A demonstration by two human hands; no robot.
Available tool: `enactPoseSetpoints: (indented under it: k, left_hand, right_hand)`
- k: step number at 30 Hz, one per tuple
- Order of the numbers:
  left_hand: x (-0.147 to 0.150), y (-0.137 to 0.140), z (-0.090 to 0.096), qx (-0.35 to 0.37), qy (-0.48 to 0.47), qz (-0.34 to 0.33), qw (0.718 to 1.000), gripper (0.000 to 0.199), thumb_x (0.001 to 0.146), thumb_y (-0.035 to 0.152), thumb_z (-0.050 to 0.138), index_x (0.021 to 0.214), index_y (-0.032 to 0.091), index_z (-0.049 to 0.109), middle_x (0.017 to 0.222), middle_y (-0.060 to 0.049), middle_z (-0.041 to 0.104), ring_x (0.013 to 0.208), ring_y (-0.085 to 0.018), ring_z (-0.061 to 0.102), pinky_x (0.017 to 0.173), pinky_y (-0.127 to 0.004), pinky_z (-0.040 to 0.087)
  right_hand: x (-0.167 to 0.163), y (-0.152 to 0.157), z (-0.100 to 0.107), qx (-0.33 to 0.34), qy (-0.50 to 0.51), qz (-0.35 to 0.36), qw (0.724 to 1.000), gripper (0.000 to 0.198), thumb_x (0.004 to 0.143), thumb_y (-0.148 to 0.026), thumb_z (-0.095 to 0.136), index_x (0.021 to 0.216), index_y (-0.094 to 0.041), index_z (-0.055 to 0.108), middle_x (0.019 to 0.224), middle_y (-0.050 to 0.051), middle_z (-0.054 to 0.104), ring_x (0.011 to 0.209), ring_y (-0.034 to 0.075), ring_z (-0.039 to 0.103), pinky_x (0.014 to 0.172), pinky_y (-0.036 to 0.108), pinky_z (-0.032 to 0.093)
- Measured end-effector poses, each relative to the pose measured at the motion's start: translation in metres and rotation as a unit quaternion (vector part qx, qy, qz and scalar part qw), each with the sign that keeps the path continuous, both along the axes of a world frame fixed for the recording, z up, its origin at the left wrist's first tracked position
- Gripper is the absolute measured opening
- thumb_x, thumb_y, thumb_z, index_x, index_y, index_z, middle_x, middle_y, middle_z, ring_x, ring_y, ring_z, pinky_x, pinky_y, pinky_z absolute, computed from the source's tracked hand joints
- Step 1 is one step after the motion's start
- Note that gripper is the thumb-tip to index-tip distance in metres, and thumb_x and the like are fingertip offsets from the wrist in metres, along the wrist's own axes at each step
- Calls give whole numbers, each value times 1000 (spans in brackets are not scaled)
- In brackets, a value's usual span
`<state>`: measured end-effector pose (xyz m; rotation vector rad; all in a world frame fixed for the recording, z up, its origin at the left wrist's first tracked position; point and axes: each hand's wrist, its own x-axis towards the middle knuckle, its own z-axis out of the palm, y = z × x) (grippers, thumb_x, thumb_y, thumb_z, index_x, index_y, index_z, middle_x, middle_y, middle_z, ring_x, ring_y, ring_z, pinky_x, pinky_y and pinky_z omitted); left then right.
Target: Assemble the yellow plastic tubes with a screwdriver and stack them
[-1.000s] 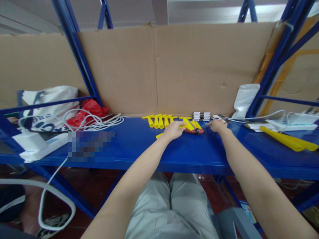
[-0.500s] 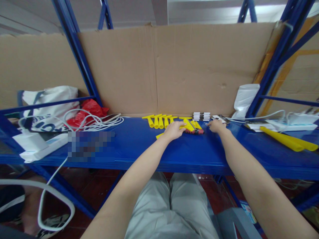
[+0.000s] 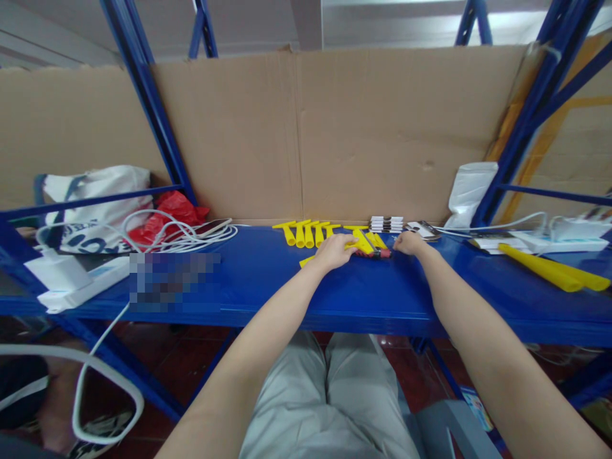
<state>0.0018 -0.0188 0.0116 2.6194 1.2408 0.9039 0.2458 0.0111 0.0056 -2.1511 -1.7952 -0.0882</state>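
My left hand [image 3: 336, 251] is closed on a yellow T-shaped plastic handle [image 3: 362, 241], its fingers around the near end. Beside that piece lie other yellow parts and a red-and-black tool [image 3: 381, 253], partly covered, its kind not clear. To the right, my right hand [image 3: 409, 243] rests low over the shelf with fingertips pinched together. Whatever those fingertips hold is too small to make out. Several hollow yellow T-shaped handles [image 3: 299, 234] stand in a row beyond my left hand. Another yellow piece [image 3: 306, 261] shows from under my left wrist.
Small white boxes [image 3: 386, 224] are stacked at the back. Black-and-white cards [image 3: 423, 230] lie beyond my right hand. Long yellow tubes [image 3: 557, 268] and a power strip [image 3: 568, 241] occupy the right. White cables [image 3: 205, 234], a red bag [image 3: 174, 210] and a cloth bag [image 3: 102, 204] fill the left.
My right hand has shifted slightly left, closer to the red-and-black tool, with its fingers drawn together. My left hand keeps its hold on the yellow handle, almost unmoved.
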Motion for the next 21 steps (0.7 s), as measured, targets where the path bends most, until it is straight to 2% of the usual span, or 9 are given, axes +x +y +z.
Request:
enactPoseSetpoints:
  k: [3,10,16,21]
  left_hand:
    - [0,0,-1,3,0,0,1000,29,83,26,57,110,20,66,118,-5,63,113,-20,56,97,-32,42]
    - [0,1,-1,1,10,3,1000,28,82,27,58,108,22,67,117,-4,64,112,-20,56,97,-32,42]
    - [0,-3,1,5,21,12,1000,28,82,28,58,108,23,67,116,-5,65,112,-22,56,96,-34,43]
    - [0,-8,3,27,54,1,998,26,83,28,57,107,25,67,112,-4,66,108,-22,58,93,-33,44]
  right_hand:
    - [-2,0,2,-66,-6,-16,998,17,68,-17,58,77,-14,72,84,12,69,86,24,63,76,33,49]
    - [-13,-6,12,-16,-13,1,1000,21,72,-15,53,81,-12,72,93,15,68,95,27,62,83,34,47]
    - [-41,-16,24,86,133,67,985,17,73,-15,54,80,-11,69,86,9,69,85,19,63,76,26,46]
    - [-67,-23,27,96,263,149,948,12,71,-14,54,72,-12,65,74,4,66,69,12,58,64,21,45]
